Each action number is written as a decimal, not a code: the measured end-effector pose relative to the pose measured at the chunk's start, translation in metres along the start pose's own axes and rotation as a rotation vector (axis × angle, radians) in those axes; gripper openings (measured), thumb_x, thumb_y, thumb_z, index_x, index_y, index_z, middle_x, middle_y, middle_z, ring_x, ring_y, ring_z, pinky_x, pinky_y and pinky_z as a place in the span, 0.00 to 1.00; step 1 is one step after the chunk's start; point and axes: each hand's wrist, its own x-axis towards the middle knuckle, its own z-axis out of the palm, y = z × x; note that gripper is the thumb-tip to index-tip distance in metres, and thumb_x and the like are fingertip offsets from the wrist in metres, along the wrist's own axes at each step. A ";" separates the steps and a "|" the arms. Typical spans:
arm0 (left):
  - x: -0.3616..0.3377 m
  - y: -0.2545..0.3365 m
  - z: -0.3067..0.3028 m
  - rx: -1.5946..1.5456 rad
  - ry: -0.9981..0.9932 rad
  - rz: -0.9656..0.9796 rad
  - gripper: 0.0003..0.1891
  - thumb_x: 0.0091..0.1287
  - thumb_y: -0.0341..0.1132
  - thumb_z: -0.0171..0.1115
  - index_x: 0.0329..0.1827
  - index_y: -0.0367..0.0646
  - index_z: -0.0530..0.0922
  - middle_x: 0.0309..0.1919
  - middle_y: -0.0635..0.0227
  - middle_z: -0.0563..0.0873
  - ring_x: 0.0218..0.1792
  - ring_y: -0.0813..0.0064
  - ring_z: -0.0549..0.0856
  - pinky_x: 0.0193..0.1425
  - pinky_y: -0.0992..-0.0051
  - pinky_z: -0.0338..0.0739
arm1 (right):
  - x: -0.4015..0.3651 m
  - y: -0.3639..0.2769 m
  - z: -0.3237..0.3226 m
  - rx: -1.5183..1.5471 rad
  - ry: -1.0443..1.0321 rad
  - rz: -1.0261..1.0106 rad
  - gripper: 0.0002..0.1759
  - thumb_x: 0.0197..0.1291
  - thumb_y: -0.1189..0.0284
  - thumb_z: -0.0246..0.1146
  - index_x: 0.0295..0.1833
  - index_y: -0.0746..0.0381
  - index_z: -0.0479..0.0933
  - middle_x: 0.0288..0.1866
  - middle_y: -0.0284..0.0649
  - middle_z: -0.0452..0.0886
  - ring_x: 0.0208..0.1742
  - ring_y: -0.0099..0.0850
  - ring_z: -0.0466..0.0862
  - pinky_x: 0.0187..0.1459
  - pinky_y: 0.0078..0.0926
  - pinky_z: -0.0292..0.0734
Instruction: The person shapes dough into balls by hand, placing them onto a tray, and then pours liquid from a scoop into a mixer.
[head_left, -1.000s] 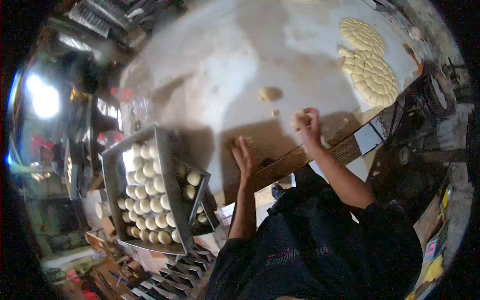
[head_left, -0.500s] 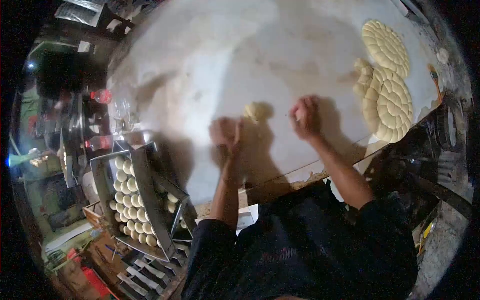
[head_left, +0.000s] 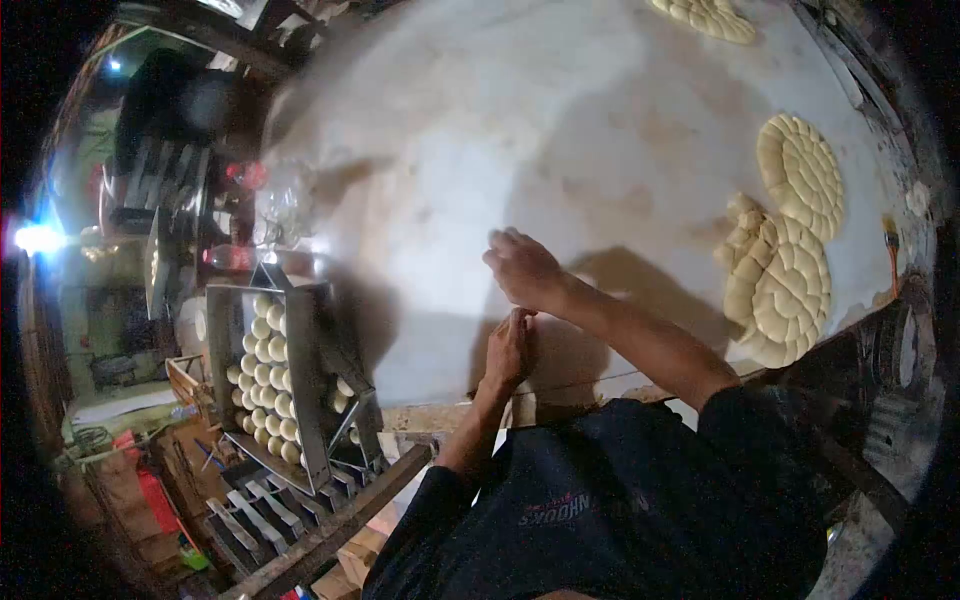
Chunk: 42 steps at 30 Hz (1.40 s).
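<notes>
My right hand (head_left: 525, 270) is over the pale worktop (head_left: 430, 200) near the middle of the view, its fingers curled. Just below it, my left hand (head_left: 511, 347) is closed, its fingertips close to the heel of the right hand. Whatever either hand may hold is hidden. To the right lie round, flat dough spirals marked into segments, one lower (head_left: 790, 295) and one above it (head_left: 802, 175). Small twisted dough pieces (head_left: 745, 240) are heaped against the lower spiral's left side.
A metal-framed tray (head_left: 220, 340) of round dough balls (head_left: 268, 375) stands at the left. Bottles with red labels (head_left: 232, 258) lie beyond it. A brush (head_left: 892, 250) rests at the right edge, and another dough spiral (head_left: 710, 15) shows at the top.
The view has shifted, bringing the top spiral into sight. My hands have come together from apart. The small dough piece that lay between them no longer shows there; the heap at the right looks larger.
</notes>
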 end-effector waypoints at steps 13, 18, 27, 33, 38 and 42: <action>-0.054 -0.138 -0.066 0.504 0.374 0.615 0.24 0.74 0.48 0.48 0.66 0.42 0.67 0.61 0.53 0.70 0.57 0.54 0.72 0.73 0.54 0.54 | -0.164 0.018 -0.048 0.109 -0.132 0.114 0.08 0.54 0.78 0.62 0.39 0.65 0.71 0.35 0.46 0.74 0.40 0.45 0.76 0.43 0.44 0.71; 0.049 -0.073 -0.076 0.426 0.450 0.121 0.17 0.58 0.42 0.65 0.47 0.44 0.76 0.45 0.56 0.77 0.49 0.53 0.74 0.58 0.55 0.68 | -0.137 0.048 -0.075 -0.460 -0.027 0.124 0.13 0.48 0.66 0.67 0.34 0.61 0.71 0.37 0.44 0.73 0.44 0.43 0.72 0.45 0.46 0.68; -0.007 -0.042 -0.013 0.554 0.410 0.179 0.11 0.63 0.34 0.59 0.48 0.45 0.77 0.45 0.56 0.79 0.49 0.51 0.76 0.55 0.54 0.69 | -0.156 0.031 -0.027 -0.282 -0.015 0.150 0.10 0.55 0.67 0.62 0.36 0.63 0.74 0.40 0.48 0.75 0.48 0.51 0.73 0.54 0.53 0.66; 0.023 -0.022 -0.054 -0.134 0.368 -0.070 0.06 0.70 0.33 0.56 0.43 0.42 0.77 0.27 0.63 0.81 0.30 0.74 0.79 0.36 0.72 0.75 | -0.066 0.040 -0.002 0.179 0.152 0.391 0.11 0.57 0.67 0.65 0.39 0.63 0.76 0.43 0.49 0.79 0.41 0.47 0.82 0.43 0.44 0.78; 0.045 0.022 -0.045 -0.417 0.249 -0.044 0.17 0.72 0.36 0.59 0.58 0.40 0.70 0.28 0.71 0.77 0.22 0.86 0.74 0.24 0.82 0.69 | -0.040 0.025 0.017 0.127 0.014 0.462 0.09 0.58 0.72 0.64 0.42 0.65 0.76 0.34 0.46 0.82 0.38 0.46 0.84 0.41 0.41 0.79; 0.049 0.046 -0.032 -0.515 0.005 -0.053 0.23 0.76 0.46 0.49 0.65 0.40 0.69 0.31 0.68 0.80 0.22 0.84 0.75 0.25 0.79 0.72 | -0.043 0.004 -0.013 0.419 0.147 0.468 0.08 0.56 0.74 0.65 0.39 0.65 0.77 0.32 0.46 0.84 0.36 0.40 0.86 0.40 0.34 0.80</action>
